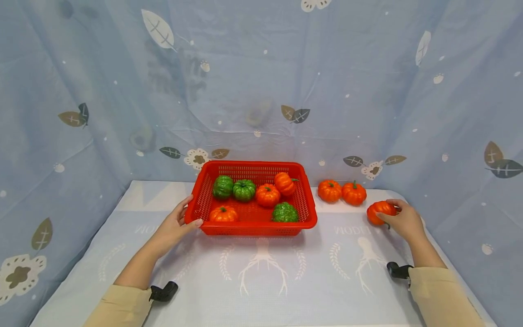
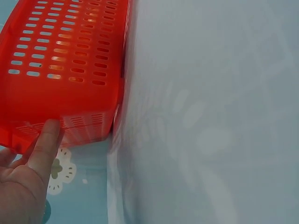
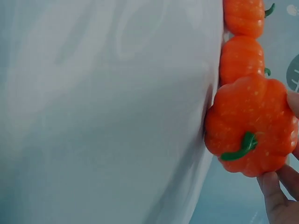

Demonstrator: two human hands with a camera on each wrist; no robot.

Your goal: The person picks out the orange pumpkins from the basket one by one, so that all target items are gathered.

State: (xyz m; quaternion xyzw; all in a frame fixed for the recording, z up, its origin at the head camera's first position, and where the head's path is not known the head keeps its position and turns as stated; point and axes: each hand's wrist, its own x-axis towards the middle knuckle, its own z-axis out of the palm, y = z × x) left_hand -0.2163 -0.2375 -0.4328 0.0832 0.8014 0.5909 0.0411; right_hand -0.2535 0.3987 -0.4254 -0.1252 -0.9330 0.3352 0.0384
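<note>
A red plastic basket point(image 1: 253, 230) with slotted walls stands on the table. My left hand point(image 1: 171, 229) holds its front left corner, thumb on the front rim and fingers along the left side. In the left wrist view the thumb point(image 2: 44, 149) lies straight against the basket's wall point(image 2: 56, 100). At the table's right side, my right hand point(image 1: 408, 222) grips a small orange pumpkin point(image 1: 377, 212) between thumb and fingers. Its curved green stem point(image 3: 245, 145) faces the right wrist camera. Behind it sit two more orange pumpkins, one left point(image 1: 329, 190) and one right point(image 1: 353, 193).
Inside the basket are green pumpkins, two at the back left point(image 1: 244, 190) and one at the front right point(image 1: 285, 212). Orange pumpkins point(image 1: 267, 195) lie there too, one at the front left point(image 1: 223, 214). A patterned blue curtain point(image 1: 253, 81) hangs behind the pale table point(image 1: 286, 281).
</note>
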